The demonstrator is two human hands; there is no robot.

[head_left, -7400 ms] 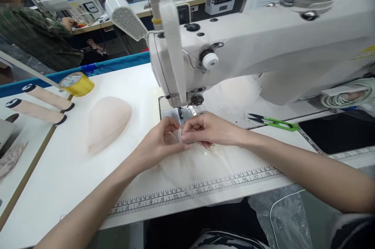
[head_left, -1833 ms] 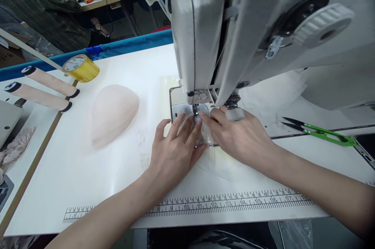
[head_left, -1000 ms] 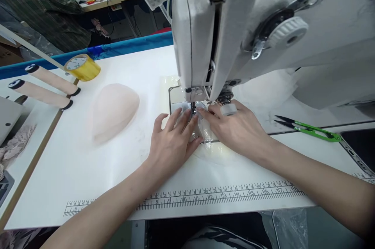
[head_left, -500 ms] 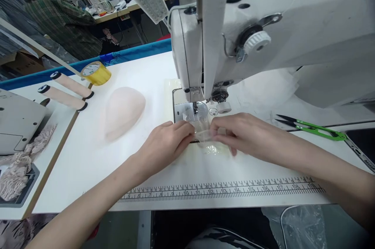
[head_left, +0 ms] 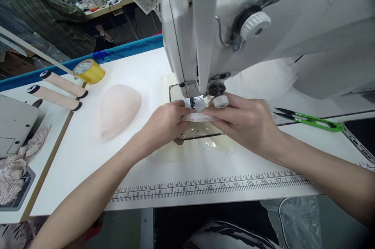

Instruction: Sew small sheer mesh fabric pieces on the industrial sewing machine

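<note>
A small piece of sheer white fabric (head_left: 198,117) is stretched between my two hands, just in front of the needle and presser foot (head_left: 192,103) of the sewing machine (head_left: 181,46). My left hand (head_left: 168,122) pinches its left end, thumb below and fingers on top. At the other end my right hand (head_left: 246,120) grips it, partly behind the machine's white knob (head_left: 221,101). Beneath the fabric lies the metal needle plate (head_left: 202,130). Whether the fabric lies under the foot is hidden by my fingers.
To the left rest a pale sheer cup-shaped piece (head_left: 120,110), yellow tape roll (head_left: 89,71) and two thread cones (head_left: 55,97). Green thread snips (head_left: 316,121) and a phone (head_left: 361,136) are at right. A ruler strip (head_left: 205,187) runs along the front edge. A person (head_left: 47,22) sits beyond.
Both hands have moved up toward the needle with the fabric, now held taut and level near the foot. The needle plate's front edge has come into sight. The whole view has shifted slightly.
</note>
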